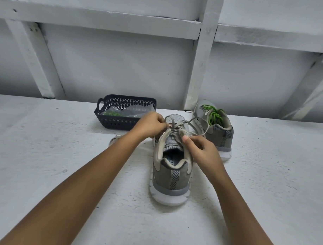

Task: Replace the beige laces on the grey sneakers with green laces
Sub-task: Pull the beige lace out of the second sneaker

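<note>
A grey sneaker (pixel 170 174) stands in the middle of the white surface, heel toward me, threaded with a beige lace (pixel 198 123) that loops loosely over its tongue and trails to the right. My left hand (pixel 151 124) pinches the lace at the upper eyelets on the shoe's left side. My right hand (pixel 200 151) grips the lace at the right side of the collar, thumb up. A second grey sneaker (pixel 218 131) stands behind and to the right, laced with a green lace (pixel 214 114).
A dark plastic basket (pixel 109 118) at the back left holds a clear bag with green laces inside. A loose beige lace (pixel 116 139) lies beside my left wrist. A white framed wall (pixel 122 62) rises behind the surface.
</note>
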Tool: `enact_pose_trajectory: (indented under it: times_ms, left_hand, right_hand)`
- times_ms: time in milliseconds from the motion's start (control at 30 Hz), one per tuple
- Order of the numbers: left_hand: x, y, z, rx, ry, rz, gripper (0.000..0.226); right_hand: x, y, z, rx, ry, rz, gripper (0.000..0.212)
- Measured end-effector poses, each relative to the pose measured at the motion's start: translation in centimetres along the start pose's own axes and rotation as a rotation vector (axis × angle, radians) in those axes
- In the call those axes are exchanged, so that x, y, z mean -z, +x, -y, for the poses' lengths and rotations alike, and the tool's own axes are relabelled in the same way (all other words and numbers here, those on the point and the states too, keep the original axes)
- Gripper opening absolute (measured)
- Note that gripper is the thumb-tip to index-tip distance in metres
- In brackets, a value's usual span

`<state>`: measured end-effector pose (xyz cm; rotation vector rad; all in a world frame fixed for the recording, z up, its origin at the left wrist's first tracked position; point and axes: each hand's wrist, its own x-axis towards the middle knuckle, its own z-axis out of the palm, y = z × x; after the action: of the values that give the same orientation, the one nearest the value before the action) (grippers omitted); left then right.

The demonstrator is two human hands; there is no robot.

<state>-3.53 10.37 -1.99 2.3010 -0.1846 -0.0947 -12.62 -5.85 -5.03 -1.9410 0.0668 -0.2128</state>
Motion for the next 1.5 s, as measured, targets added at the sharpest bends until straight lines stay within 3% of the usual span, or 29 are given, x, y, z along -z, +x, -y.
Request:
enact_pose_trajectory:
  times_ms: [167, 233, 333, 400, 533, 700, 767, 867, 933, 1200, 1500]
  left_hand:
    - [1.8, 0.2, -0.4, 0.119, -0.39, -0.219, 0.025]
    - [1.8, -0.1, -0.4, 0.123, -0.314, -0.162, 0.023]
    - [0.8, -0.8, -0.3, 0.135, -0.109, 0.055, 0.022]
    - [0.1, -1.0, -0.2, 0.088, -0.049, 0.067, 0.016]
    - [-0.1, -0.6, -0.3, 0.058, -0.065, -0.006, 0.016]
    - [2.4, 0.0, -0.2, 0.168, -0.428, -0.273, 0.026]
    - [2.7, -0.4, -0.2, 0.189, -0.358, -0.216, 0.028]
    - [2.0, -1.2, -0.1, 0.198, -0.156, 0.074, 0.03]
    - [1.4, -1.5, 0.2, 0.172, -0.134, 0.178, 0.036]
    - [0.7, -1.4, 0.3, 0.065, -0.151, 0.146, 0.016]
    - [0.1, -0.7, 0.1, 0.054, -0.25, -0.007, 0.03]
  right_hand:
    - [0.1, -0.1, 0.0, -0.001, 0.009, 0.006, 0.022]
    - [0.1, 0.0, 0.0, -0.005, 0.01, 0.004, 0.022]
    - [0.0, 0.1, 0.0, -0.009, 0.012, 0.001, 0.023]
    - [-0.1, 0.1, 0.0, -0.012, 0.016, 0.002, 0.024]
    - [0.0, 0.1, -0.1, -0.011, 0.028, 0.007, 0.022]
    - [0.2, -0.1, 0.0, -0.006, 0.019, 0.01, 0.018]
    - [0.2, -0.1, 0.0, -0.006, 0.017, 0.01, 0.018]
    - [0.1, 0.0, 0.0, -0.007, 0.015, 0.009, 0.021]
    - [0.1, 0.0, 0.0, -0.008, 0.019, 0.005, 0.022]
    - [0.0, 0.0, -0.1, -0.006, 0.016, 0.004, 0.026]
    - [0.1, 0.0, 0.1, -0.013, 0.004, 0.012, 0.023]
